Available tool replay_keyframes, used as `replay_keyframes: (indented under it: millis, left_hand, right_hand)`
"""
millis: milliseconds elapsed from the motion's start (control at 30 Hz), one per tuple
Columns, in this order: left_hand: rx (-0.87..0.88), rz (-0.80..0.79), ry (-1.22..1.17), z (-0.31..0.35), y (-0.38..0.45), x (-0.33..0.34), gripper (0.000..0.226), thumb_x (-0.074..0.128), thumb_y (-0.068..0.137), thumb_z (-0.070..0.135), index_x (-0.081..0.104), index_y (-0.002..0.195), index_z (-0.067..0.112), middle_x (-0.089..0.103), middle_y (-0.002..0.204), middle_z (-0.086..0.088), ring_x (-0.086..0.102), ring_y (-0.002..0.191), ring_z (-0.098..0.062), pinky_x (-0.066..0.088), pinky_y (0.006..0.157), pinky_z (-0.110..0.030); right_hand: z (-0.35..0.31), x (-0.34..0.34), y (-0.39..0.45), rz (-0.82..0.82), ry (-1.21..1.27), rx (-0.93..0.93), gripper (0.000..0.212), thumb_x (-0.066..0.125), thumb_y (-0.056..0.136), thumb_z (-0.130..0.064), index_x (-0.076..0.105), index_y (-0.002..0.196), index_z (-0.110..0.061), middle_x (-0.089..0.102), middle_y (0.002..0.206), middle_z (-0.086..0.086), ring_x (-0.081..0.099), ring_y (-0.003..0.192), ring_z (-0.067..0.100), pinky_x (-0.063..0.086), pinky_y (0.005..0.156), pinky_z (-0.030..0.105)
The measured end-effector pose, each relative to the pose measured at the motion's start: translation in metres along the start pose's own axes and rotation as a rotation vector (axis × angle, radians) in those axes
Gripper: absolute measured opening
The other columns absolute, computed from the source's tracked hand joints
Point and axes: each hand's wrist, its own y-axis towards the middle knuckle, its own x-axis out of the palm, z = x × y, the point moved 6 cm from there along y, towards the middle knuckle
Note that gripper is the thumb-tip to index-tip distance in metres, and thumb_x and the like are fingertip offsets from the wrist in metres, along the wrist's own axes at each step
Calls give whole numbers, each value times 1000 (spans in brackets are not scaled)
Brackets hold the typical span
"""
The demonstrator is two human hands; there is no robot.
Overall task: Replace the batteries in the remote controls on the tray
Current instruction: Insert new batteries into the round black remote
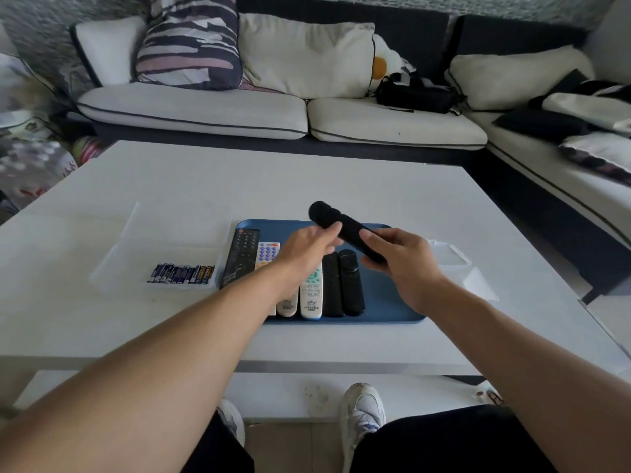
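Right hand (399, 257): fingers curled around the near end of a black remote (345, 230), held in the air above the tray, far end tilted up and to the left. Left hand (307, 249): fingers loosely extended, fingertips touching the middle of the same remote; whether gripping or only touching, cannot tell. Blue tray (386, 302): on the white table (239, 179), directly below both hands. On tray, lying side by side, long axis toward the viewer: long black remote with small buttons (240, 256) at far left; white remote with purple buttons (267, 254) next to it, partly hidden by the left forearm; white remote (286, 307), mostly hidden; white remote with green buttons (311, 295); slim black remote (333, 288); black remote with round pad (351, 281). Right part of tray bare. Clear container (136, 247): just left of tray, holding a row of batteries (182, 273) at its near edge. Clear lid (467, 271): on table, right of tray. Sofa with cushions (273, 107): beyond the table.
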Motion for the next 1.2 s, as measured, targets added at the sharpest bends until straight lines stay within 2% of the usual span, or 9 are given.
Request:
replay_keyframes:
  millis: [100, 200, 400, 567, 700, 833, 933, 1067, 1200]
  left_hand:
    - [21, 44, -270, 7, -5, -5, 38, 66, 97, 32, 57, 125, 7, 76, 110, -7, 76, 96, -17, 57, 93, -36]
    - [85, 142, -347, 13, -10, -15, 37, 73, 93, 20, 54, 121, 6, 74, 108, -12, 77, 88, -21, 62, 81, -33]
    - [136, 208, -469, 14, -13, -33, 32, 72, 93, 13, 53, 119, 6, 75, 106, -17, 77, 91, -27, 61, 87, -40]
    - [96, 61, -456, 9, -15, -38, 22, 66, 97, 12, 62, 117, 3, 74, 113, -19, 73, 104, -30, 59, 90, -38]
    - [119, 75, -422, 10, -18, -47, 23, 64, 97, 9, 61, 117, -2, 73, 111, -19, 74, 102, -28, 60, 82, -31]
    - [147, 104, -403, 12, -19, -55, 26, 66, 95, 6, 60, 118, -5, 73, 109, -23, 74, 99, -31, 59, 88, -39]
    - [157, 131, -339, 10, -19, -58, 26, 68, 94, 5, 61, 117, -3, 75, 106, -20, 75, 97, -30, 59, 91, -43]
    - [156, 117, -273, 9, -18, -54, 20, 67, 94, 1, 62, 113, 1, 75, 105, -18, 74, 99, -30, 61, 87, -40]
    - [149, -25, -278, 11, -24, -43, 23, 64, 95, -2, 62, 118, 3, 74, 107, -16, 74, 100, -27, 62, 84, -36]
  right_hand:
    - [-5, 14, -3, -35, 151, 73, 29, 82, 81, -32, 77, 100, -10, 76, 100, 9, 74, 78, 22, 58, 89, 35]
    - [-8, 27, -7, -25, 229, 178, 36, 83, 79, -29, 74, 101, -2, 72, 92, 9, 70, 67, 18, 60, 72, 25]
    - [-8, 52, -9, -85, 279, 252, 40, 82, 80, -29, 73, 102, 3, 69, 96, 11, 71, 66, 14, 60, 74, 26]
    - [-10, 62, -13, -108, 44, 184, 36, 80, 81, -41, 76, 100, -10, 77, 95, 7, 76, 77, 17, 59, 71, 27]
    - [-13, 68, -16, -115, 46, 158, 32, 79, 83, -35, 76, 100, -8, 77, 96, 11, 75, 75, 18, 60, 72, 26]
    - [-18, 72, -16, -157, 23, 126, 29, 76, 87, -32, 75, 103, -8, 77, 97, 11, 76, 83, 22, 61, 82, 31]
    - [-15, 75, -16, -192, -123, 91, 25, 70, 92, -37, 74, 104, -15, 77, 98, 5, 76, 86, 20, 61, 86, 37]
    - [-33, 67, -15, -39, -336, -135, 23, 62, 95, -46, 71, 108, -29, 73, 98, -16, 68, 93, 5, 55, 82, 27]
    - [-45, 75, -17, -87, -326, -248, 22, 60, 98, -36, 74, 112, -29, 74, 102, -14, 68, 95, 3, 53, 80, 23]
